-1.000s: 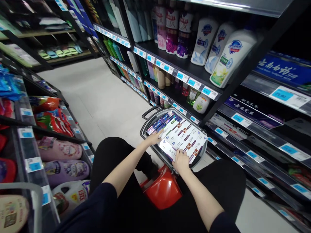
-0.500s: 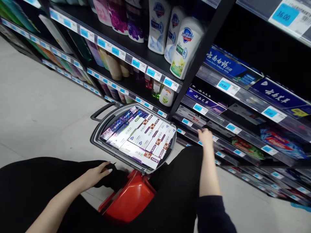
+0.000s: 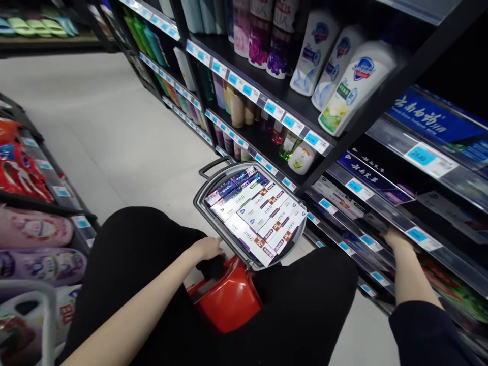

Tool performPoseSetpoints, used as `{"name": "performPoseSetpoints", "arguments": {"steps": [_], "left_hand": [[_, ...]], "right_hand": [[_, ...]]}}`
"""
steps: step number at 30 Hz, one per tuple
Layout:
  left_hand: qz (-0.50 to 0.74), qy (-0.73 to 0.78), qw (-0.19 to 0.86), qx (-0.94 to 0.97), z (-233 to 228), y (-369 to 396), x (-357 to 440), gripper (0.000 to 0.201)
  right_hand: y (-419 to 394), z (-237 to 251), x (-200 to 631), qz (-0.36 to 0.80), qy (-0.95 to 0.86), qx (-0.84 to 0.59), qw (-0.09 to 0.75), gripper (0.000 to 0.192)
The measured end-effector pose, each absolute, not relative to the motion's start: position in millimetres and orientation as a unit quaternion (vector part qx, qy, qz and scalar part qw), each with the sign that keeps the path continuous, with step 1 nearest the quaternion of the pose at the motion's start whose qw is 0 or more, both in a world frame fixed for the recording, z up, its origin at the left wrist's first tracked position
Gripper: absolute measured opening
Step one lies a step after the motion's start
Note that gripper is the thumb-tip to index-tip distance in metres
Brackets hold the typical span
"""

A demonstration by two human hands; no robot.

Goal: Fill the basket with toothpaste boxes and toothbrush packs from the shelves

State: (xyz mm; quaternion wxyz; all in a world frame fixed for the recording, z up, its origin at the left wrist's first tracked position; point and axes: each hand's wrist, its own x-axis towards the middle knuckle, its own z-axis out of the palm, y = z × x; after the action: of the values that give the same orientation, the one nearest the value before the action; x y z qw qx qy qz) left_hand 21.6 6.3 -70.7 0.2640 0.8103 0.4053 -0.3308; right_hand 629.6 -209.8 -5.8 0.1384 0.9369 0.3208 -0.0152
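**Listener:** Down between the shelves, what are your hands on?

**Operator:** Low on my right, my right hand reaches into a dark shelf of boxed toothpaste. Its fingers are hidden behind the shelf lip with the blue price tags, so I cannot tell whether they grasp anything. My left hand rests on my black-clad knee, fingers loosely curled and holding nothing, just beside the near rim of a basket.

**Listener:** Where is the basket?

**Operator:** The grey basket sits on the floor before my knees, near the shelving, its black handle folded toward the aisle. White toothpaste boxes fill it in flat rows, with a few blue and purple boxes along the far edge. A red stool shows under me, touching the basket's near corner.

**Listener:** And around that?

**Operator:** Above the toothpaste shelf stand white pump bottles and purple bottles. On my left, another rack holds pink and purple pouches. Pale floor tiles run away up the aisle.
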Motion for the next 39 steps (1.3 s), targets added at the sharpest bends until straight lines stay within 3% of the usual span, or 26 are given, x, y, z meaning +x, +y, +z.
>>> {"name": "performPoseSetpoints", "arguments": {"steps": [5,10,15,20,23,27,30,34,39], "left_hand": [[-0.327,0.409,0.263,0.81,-75,9,19,0.057],[-0.324,0.411,0.273,0.807,-73,9,16,0.057],[-0.314,0.417,0.297,0.8,-63,8,18,0.051],[-0.324,0.411,0.349,0.777,-63,11,20,0.031],[-0.346,0.404,0.397,0.748,-67,14,21,0.029],[-0.322,0.385,0.473,0.724,-57,17,21,0.025],[-0.219,0.316,0.632,0.673,-34,12,19,0.044],[-0.039,0.089,0.899,0.427,-7,-6,17,0.076],[-0.04,0.047,0.942,0.33,-17,-30,20,0.072]], "right_hand": [[-219,-3,611,-0.015,0.353,0.909,0.22,0.045],[-255,-7,585,0.104,0.343,0.915,0.184,0.041],[-299,-10,546,0.281,0.51,0.811,0.054,0.027],[-300,35,467,0.29,0.588,0.747,-0.11,0.03],[-273,73,410,0.197,0.585,0.748,-0.244,0.03],[-205,96,339,-0.105,0.457,0.72,-0.512,0.039],[-141,85,284,-0.331,0.327,0.582,-0.667,0.057],[-80,44,212,-0.522,0.171,0.42,-0.722,0.059],[-77,-10,171,-0.69,0.076,0.359,-0.624,0.057]]}}
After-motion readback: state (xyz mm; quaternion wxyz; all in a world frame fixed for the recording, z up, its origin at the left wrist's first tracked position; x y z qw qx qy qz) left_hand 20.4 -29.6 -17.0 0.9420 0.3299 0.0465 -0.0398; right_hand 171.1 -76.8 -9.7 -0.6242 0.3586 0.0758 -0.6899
